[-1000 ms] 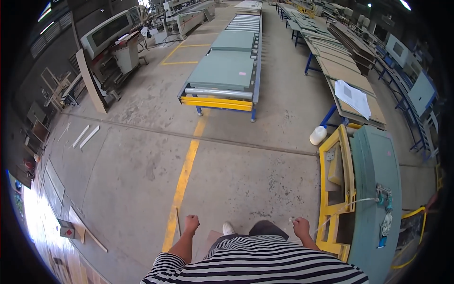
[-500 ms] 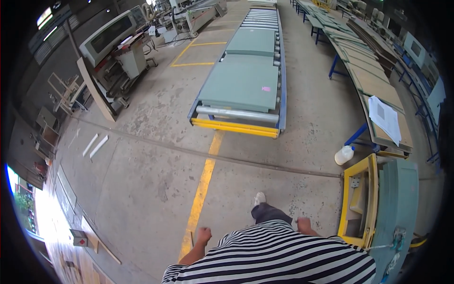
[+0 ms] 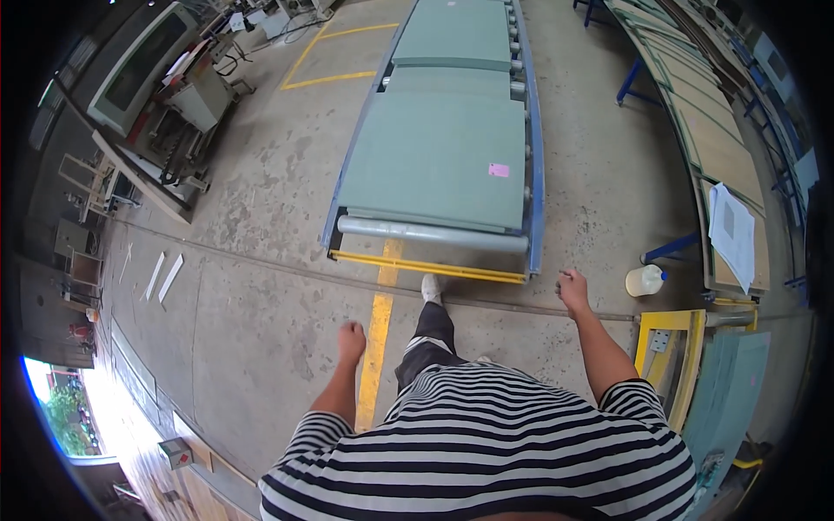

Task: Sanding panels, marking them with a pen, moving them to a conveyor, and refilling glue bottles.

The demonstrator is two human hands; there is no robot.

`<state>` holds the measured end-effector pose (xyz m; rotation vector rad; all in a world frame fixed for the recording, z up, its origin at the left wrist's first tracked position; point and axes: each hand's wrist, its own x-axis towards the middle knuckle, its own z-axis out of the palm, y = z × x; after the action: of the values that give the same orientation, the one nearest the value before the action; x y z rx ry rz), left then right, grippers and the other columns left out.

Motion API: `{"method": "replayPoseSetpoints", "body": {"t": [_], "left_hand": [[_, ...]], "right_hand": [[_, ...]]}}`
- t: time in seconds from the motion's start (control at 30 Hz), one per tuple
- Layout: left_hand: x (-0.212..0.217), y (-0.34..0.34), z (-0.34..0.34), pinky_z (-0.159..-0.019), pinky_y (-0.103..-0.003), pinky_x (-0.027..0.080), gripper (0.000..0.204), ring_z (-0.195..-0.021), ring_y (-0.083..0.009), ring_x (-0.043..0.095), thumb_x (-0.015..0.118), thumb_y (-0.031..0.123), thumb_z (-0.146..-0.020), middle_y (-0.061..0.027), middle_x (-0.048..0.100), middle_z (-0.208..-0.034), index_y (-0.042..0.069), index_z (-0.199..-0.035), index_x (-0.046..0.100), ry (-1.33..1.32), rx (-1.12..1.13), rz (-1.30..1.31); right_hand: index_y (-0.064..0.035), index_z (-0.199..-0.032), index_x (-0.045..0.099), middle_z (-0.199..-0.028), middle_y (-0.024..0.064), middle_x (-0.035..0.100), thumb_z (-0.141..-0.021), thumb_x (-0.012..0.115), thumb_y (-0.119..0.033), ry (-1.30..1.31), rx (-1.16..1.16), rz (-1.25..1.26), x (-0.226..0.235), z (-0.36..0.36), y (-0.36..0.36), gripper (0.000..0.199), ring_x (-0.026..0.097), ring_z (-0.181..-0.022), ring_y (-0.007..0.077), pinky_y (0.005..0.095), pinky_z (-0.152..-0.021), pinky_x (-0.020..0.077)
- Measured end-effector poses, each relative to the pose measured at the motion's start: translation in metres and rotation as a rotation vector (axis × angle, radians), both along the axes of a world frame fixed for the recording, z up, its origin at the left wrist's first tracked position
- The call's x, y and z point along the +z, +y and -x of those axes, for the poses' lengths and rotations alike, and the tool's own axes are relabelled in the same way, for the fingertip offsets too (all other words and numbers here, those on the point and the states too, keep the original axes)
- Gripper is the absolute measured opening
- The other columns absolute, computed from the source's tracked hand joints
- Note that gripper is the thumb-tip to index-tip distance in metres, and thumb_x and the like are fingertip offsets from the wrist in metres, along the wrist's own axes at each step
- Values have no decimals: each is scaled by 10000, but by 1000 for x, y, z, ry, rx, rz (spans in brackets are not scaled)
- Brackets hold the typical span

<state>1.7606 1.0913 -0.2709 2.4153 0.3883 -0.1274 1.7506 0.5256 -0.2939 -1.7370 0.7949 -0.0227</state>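
Note:
My left hand (image 3: pixel 351 340) hangs over the bare floor, just left of a yellow floor line (image 3: pixel 374 356). Its fingers are curled in with nothing showing in them. Out ahead to the right, my right hand (image 3: pixel 571 291) is loosely closed, also without anything visible in it. It is nearest the right front corner of a roller conveyor (image 3: pixel 430 267), and touches nothing. Pale green panels (image 3: pixel 434 148) lie flat on the rollers; the nearest bears a small pink label (image 3: pixel 499 170). My foot is at the conveyor's yellow front bar.
A white jug with a blue cap (image 3: pixel 645 280) stands by the blue-legged table (image 3: pixel 695 139), where papers (image 3: pixel 731 236) lie. A yellow frame (image 3: pixel 686 330) and upright green panels (image 3: pixel 730 378) flank me on the right. White strips (image 3: pixel 171 278) lie left, below a machine (image 3: pixel 143 74).
I have stepped forward, so the conveyor and its panels are closer. My right arm has swung forward, and my left hand has risen somewhat in view.

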Motion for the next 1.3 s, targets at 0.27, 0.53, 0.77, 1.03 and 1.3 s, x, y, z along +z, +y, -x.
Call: {"method": "replayPoseSetpoints", "body": {"t": [0.27, 0.53, 0.77, 1.03, 1.3], "left_hand": [[4, -12, -393, -800, -474, 493, 304, -935, -435, 614, 515, 208, -902, -254, 648, -952, -29, -1053, 630, -249, -116, -97], [-49, -64, -592, -815, -462, 486, 497, -958, -435, 611, 615, 388, -869, -302, 631, -1007, -63, -1079, 606, -18, -163, -18], [-41, -91, -641, -698, -378, 469, 402, -751, -236, 587, 681, 284, -846, -149, 642, -817, -87, -992, 622, 157, -79, 335], [-48, -32, -602, -791, -361, 472, 436, -901, -208, 584, 694, 264, -841, -145, 646, -1028, -75, -1099, 597, 220, 0, 471], [180, 21, -468, -948, -355, 421, 469, -1043, -192, 545, 709, 111, -806, -72, 596, -1158, -37, -1220, 546, 24, -104, 730]], "right_hand": [[-25, -1056, 627, -828, 69, 629, -926, 556, -231, 239, 34, 163, -11, -149, 3, 254, 584, -711, 124, 290, -585, 484], [47, -1236, 542, -1154, 234, 624, -955, 536, -370, 304, -21, 473, -6, -357, 28, 503, 599, -1088, 323, 382, -917, 453], [73, -1216, 534, -1199, 209, 607, -974, 523, -398, 271, -346, 286, -46, -433, -13, 529, 578, -1091, 292, 396, -931, 447], [52, -1289, 508, -1235, 156, 602, -985, 510, -378, 373, -468, -59, -8, -444, 16, 526, 554, -1152, 264, 387, -1000, 405], [73, -1187, 571, -1111, 97, 615, -1002, 417, -476, -334, -184, -104, 193, -545, 38, 599, 532, -1020, 147, 307, -917, 415]]}}
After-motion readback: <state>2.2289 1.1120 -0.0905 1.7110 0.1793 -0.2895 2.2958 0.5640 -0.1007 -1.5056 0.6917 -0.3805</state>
